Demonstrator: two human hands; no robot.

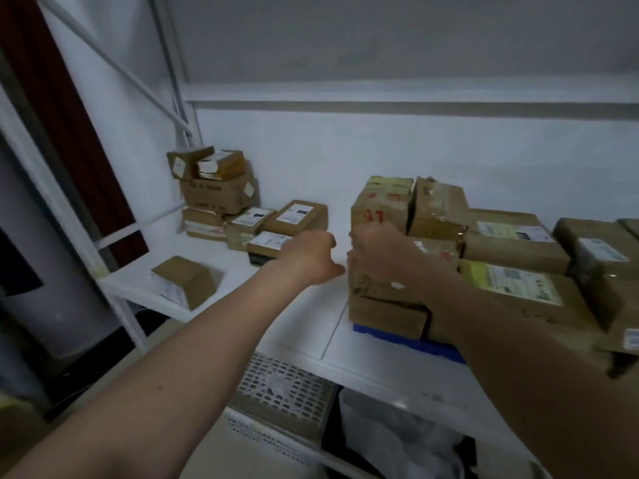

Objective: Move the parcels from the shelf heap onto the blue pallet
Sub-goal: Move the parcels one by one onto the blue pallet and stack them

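1. Left hand (313,254) reaching over the heap's flat parcel (268,244); fingers hidden, hold impossible to tell.
2. Right hand (380,252) curled against the taped parcel (380,281) stacked on the blue pallet (408,342).
3. Best squared flush before letting go.
4. Pallet mostly buried under boxes.

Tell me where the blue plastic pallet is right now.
In the head view, the blue plastic pallet lies on the white shelf right of centre, under the stack of brown cardboard parcels, only its front edge showing.
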